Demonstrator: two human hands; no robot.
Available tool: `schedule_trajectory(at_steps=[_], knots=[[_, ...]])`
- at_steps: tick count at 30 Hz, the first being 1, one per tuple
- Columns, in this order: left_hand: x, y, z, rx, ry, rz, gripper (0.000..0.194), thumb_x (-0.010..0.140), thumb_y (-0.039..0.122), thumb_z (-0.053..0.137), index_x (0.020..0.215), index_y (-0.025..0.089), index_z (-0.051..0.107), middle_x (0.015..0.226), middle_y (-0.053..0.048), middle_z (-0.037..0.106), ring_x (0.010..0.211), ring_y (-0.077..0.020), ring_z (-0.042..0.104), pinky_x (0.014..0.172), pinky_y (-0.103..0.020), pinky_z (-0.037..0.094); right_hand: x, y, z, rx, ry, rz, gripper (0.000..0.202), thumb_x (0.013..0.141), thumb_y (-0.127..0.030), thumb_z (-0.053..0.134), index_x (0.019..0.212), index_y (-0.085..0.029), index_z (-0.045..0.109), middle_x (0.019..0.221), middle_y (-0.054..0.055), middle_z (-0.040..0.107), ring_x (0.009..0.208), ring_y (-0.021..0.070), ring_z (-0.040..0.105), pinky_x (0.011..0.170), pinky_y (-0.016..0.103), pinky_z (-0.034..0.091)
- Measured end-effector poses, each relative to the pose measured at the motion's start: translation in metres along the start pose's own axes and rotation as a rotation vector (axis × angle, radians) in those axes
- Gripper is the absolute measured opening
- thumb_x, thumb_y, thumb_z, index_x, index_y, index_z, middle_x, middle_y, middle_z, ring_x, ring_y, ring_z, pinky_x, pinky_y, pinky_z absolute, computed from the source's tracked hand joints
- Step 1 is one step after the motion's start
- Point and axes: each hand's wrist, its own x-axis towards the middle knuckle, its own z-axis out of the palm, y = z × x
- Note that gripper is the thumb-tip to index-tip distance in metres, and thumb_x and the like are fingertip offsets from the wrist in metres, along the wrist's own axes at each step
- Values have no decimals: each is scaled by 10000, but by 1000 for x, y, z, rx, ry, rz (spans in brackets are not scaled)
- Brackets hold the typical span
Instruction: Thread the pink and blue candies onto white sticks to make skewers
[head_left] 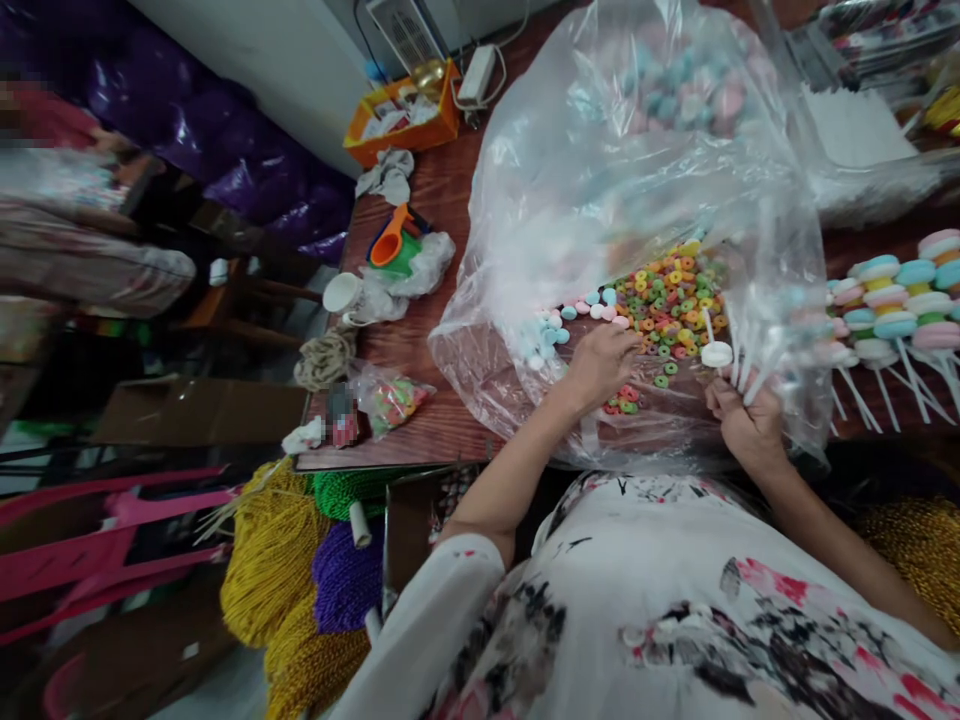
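Observation:
My right hand point(748, 420) is closed around several white sticks point(742, 355), one of which carries a round white piece point(717, 354). At the left edge of a pile of small colourful rings point(679, 290), my left hand point(606, 358) has its fingers drawn together; what they hold, if anything, is too small to make out. Pink, white and blue discs point(566, 315) lie just beyond that hand. Under and around both hands spreads a large clear plastic bag point(525, 200), with more pastel pieces inside its far part.
Stacked pastel pieces on sticks point(892, 300) lie at the right. On the wooden table point(442, 330) at left are an orange scoop point(388, 245), a white cup point(341, 292), twine and a small bag of rings point(394, 398). An orange tray point(442, 125) stands behind. Another person sits far left.

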Motion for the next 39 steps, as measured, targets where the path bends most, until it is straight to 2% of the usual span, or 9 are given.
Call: schedule_trajectory(at_steps=[2, 4, 8, 13, 21, 28, 33, 35, 39], knots=[[12, -1, 4, 171, -193, -10, 253, 872, 103, 563, 1007, 184, 760, 984, -97, 699, 977, -226, 659, 858, -351, 550, -1, 4, 0, -11, 9, 14, 171, 945, -386, 611, 961, -219, 582, 610, -63, 509, 499, 90, 431, 467, 218, 329], [17, -1, 7, 255, -252, -17, 259, 881, 112, 553, 1027, 182, 754, 1023, -108, 687, 1021, -241, 642, 857, -355, 540, -2, 5, 0, 30, 20, 33, 158, 952, -377, 598, 955, -221, 575, 608, -69, 491, 481, 83, 402, 451, 217, 300], [14, -3, 5, 188, -156, 39, 178, 904, 160, 575, 980, 149, 735, 1019, -124, 706, 1027, -248, 640, 909, -370, 520, -2, 0, -1, 70, 9, 54, 156, 953, -375, 600, 942, -224, 559, 609, -73, 483, 472, 79, 387, 441, 216, 284], [0, 8, 9, -172, -75, 90, 153, 892, 127, 581, 872, 165, 727, 839, -50, 726, 796, -159, 659, 777, -281, 511, -2, -1, -2, 64, -6, 49, 168, 962, -384, 595, 952, -218, 571, 618, -60, 492, 478, 82, 394, 448, 222, 292], [-18, 31, 30, 48, -180, 215, 200, 852, 47, 554, 894, 133, 729, 972, -125, 714, 957, -233, 629, 899, -375, 533, -2, 1, -2, -15, -22, -4, 222, 962, -442, 581, 937, -222, 570, 616, -56, 490, 501, 95, 411, 479, 233, 322], [-30, 28, 34, -65, -46, 319, 235, 870, 52, 505, 935, 137, 715, 936, -110, 753, 898, -202, 678, 868, -374, 554, -2, 0, -2, -35, -17, -28, 211, 967, -425, 578, 928, -218, 584, 628, -49, 500, 516, 99, 416, 489, 241, 320], [-31, 18, 20, -433, 222, -52, 199, 894, 191, 617, 1040, 171, 750, 902, -61, 786, 812, -167, 722, 762, -299, 568, -3, -1, -1, -16, -20, -13, 208, 958, -432, 585, 943, -224, 589, 616, -49, 503, 519, 107, 427, 489, 247, 323], [-26, 18, 16, -511, 174, -112, 183, 881, 208, 643, 1008, 173, 770, 889, -53, 790, 786, -163, 726, 737, -286, 566, -3, -1, -1, -16, -22, -14, 200, 959, -422, 589, 947, -223, 594, 622, -47, 509, 523, 107, 430, 488, 247, 320], [-16, 32, 24, -367, -59, 25, 205, 838, 76, 594, 877, 158, 778, 854, -70, 761, 818, -174, 698, 788, -308, 554, -4, -2, -1, -16, -20, -28, 209, 961, -421, 590, 926, -215, 600, 631, -38, 514, 529, 106, 434, 486, 250, 323]])
